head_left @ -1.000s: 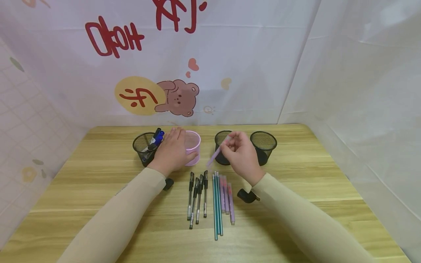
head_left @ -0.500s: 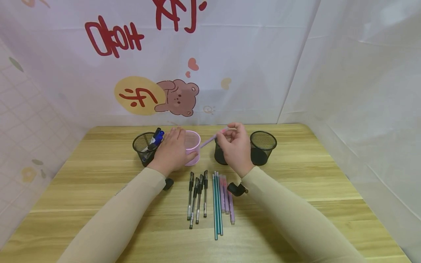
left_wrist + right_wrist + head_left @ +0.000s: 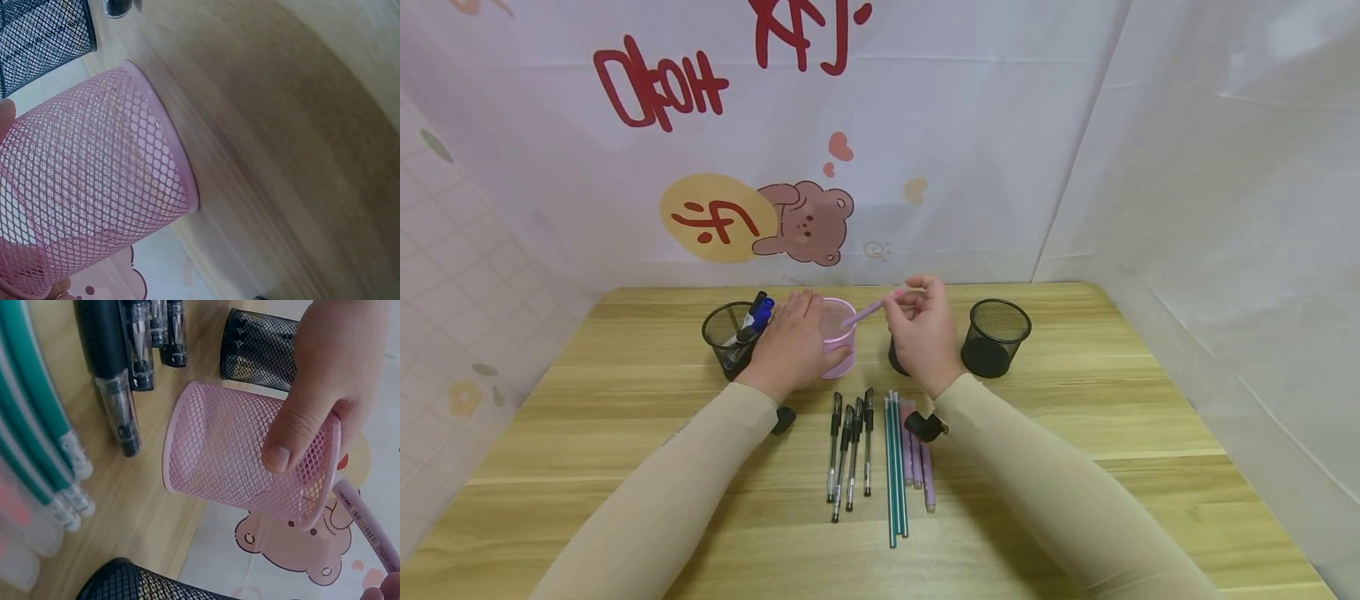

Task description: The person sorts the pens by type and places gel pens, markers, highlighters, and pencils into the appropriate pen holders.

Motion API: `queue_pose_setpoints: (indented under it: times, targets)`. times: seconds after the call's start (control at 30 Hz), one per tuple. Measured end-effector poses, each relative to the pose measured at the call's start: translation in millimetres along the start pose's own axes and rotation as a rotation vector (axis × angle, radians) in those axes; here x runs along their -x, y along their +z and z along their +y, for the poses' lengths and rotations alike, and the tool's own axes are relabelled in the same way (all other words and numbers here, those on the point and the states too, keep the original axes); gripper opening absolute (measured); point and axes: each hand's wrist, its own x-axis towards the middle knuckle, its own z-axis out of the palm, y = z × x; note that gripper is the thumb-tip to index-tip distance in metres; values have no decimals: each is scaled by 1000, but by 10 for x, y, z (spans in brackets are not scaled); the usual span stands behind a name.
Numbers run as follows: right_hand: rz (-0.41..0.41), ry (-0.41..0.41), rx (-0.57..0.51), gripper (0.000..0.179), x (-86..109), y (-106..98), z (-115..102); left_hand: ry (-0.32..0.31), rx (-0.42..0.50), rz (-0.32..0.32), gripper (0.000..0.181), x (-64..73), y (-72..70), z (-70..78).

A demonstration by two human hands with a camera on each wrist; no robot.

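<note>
A pink mesh pen cup (image 3: 219,447) stands on the wooden table. My left hand (image 3: 793,346) grips its near side and rim, with the thumb (image 3: 294,434) lying along the front of the mesh. Between thumb and fingers, my right hand (image 3: 925,337) pinches a light purple pen (image 3: 865,313) near its pink-marked end. The pen slants down to the left, and its far tip overlaps the cup's opening in the head view. In the right wrist view, the pen's printed end is right at the cup's rim. Only the right fingertips (image 3: 390,587) show there.
A black mesh cup (image 3: 713,342) with markers stands at left. Another black cup (image 3: 897,360) is partly behind my right hand, and a third (image 3: 997,337) stands farther right. In front lie several black gel pens (image 3: 853,454), green pencils (image 3: 895,483) and more purple pens (image 3: 928,479).
My right hand has moved left with the purple pen, from above the middle black cup to the pink cup's opening. My left hand has stayed on the pink cup.
</note>
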Motion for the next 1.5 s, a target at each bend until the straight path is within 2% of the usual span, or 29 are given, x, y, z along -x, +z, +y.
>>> queue_pose_setpoints:
  times: [0.27,0.53,0.9,1.27,1.5]
  targets:
    - [-12,-3,52,37,23,32,69,8,-6,15,96,-2,15,-1]
    - [-36,-13,93,37,35,68,124,3,-14,3,98,-6,12,-9]
    - [-53,-13,138,35,69,92,110,2,-14,-4,98,-1,3,-2]
    - [-57,-19,136,35,108,143,123,0,-18,-6,99,-2,1,-7]
    - [-79,6,129,33,139,163,126,3,-16,-4,99,3,7,-12]
